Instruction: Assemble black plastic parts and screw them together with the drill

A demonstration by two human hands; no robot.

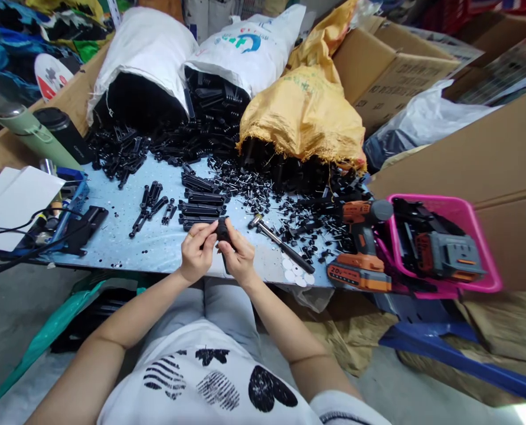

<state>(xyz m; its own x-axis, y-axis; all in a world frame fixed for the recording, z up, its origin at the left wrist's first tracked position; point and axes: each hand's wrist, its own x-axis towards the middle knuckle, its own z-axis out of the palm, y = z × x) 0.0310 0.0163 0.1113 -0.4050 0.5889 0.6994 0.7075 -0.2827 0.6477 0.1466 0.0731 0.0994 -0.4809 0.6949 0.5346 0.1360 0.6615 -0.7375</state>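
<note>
A black plastic part (pixel 222 231) is held upright between both hands above the front edge of the blue table. My left hand (pixel 197 250) has its fingers closed on the part's left side. The thumb and fingers of my right hand (pixel 239 252) wrap round its right side and lower end. Just behind my hands lies a row of long black parts (pixel 202 209). A hammer (pixel 284 243) rests to the right of my right hand, with its head toward the back left. Small black pieces with metal pins (pixel 249 186) are scattered behind it.
White sacks (pixel 145 50) and a yellow sack (pixel 304 112) spill black parts at the back. An orange cordless drill (pixel 360 245) stands at right beside a pink basket (pixel 488 260). Bottles (pixel 41 136) and a blue tray (pixel 82 192) are at left.
</note>
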